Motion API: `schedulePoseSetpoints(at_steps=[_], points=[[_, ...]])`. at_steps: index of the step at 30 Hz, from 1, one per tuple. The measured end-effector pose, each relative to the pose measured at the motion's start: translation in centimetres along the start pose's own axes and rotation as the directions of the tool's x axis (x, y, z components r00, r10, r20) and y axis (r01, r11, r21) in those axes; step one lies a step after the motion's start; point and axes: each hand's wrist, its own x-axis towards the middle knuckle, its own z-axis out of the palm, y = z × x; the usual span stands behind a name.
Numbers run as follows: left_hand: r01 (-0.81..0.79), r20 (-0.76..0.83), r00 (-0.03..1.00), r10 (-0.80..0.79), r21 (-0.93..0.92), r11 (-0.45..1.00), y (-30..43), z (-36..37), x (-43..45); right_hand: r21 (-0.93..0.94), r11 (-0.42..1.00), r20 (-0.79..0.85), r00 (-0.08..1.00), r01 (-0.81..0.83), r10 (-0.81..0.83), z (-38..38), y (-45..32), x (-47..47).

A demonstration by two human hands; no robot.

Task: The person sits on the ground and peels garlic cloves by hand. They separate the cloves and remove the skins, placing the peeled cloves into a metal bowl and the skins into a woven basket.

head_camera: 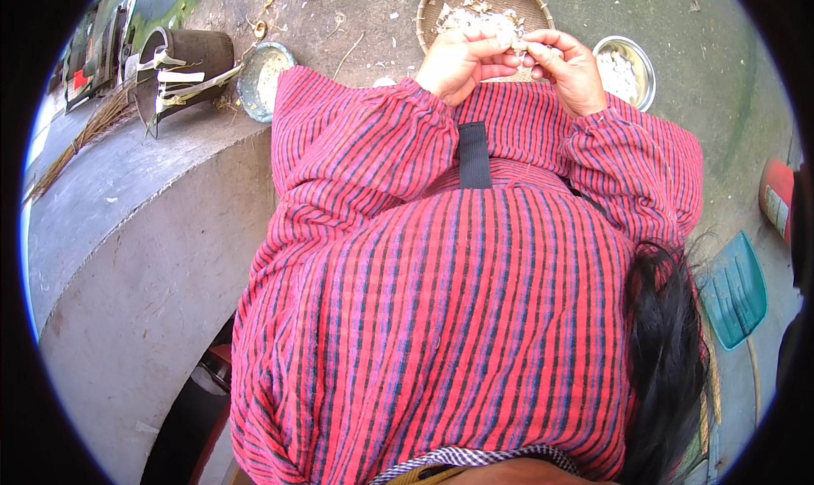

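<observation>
Over the near edge of a round woven bamboo basket [531, 2], my left hand [461, 65] and my right hand [569, 68] meet at the fingertips. Both pinch a small pale piece [520, 45], apparently a garlic clove; the fingers partly cover it. Papery white and tan skins [477, 17] lie heaped in the basket, whose near part is hidden by my hands and lap. Just right of my right hand, a round metal bowl [650, 71] holds many white peeled cloves [615, 75]. My red striped sleeves and clothing fill the middle of the view.
To the left, a blue-green bowl [247, 84] with pale contents stands by a dark bucket [213, 49] on its side. A twig broom [82, 135] lies on a concrete ledge [159, 230]. At right are a teal dustpan [738, 294] and a red container [774, 195].
</observation>
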Motion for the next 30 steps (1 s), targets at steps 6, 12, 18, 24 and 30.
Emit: schedulePoseSetpoints(at_steps=[6, 12, 18, 24, 30], points=[[-0.095, -0.045, 0.994, 0.096, 0.011, 0.995, -0.7, -0.2, 0.2, 0.098, 0.995, -0.002, 1.0, -0.022, 0.022, 0.4, 0.1, 0.0], [-0.209, -0.153, 0.958, 0.243, 0.211, 0.955, -1.0, -0.1, 0.3, 0.203, 0.979, 0.0, 0.999, -0.034, 0.035, 0.3, 0.3, 0.3], [-0.331, -0.172, 0.905, 0.388, 0.288, 0.899, -1.1, -0.4, 0.4, 0.282, 0.953, -0.023, 0.992, -0.113, 0.125, 0.4, 0.4, 0.6], [-0.338, -0.137, 0.905, 0.404, 0.348, 0.875, -0.7, 0.3, 0.1, 0.27, 0.953, -0.074, 0.984, -0.134, 0.16, 0.6, 0.6, 0.6], [-0.291, -0.146, 0.897, 0.417, 0.514, 0.807, -0.6, 0.1, 0.0, 0.179, 0.978, -0.073, 0.99, -0.108, 0.122, 1.3, 0.6, 0.5]])
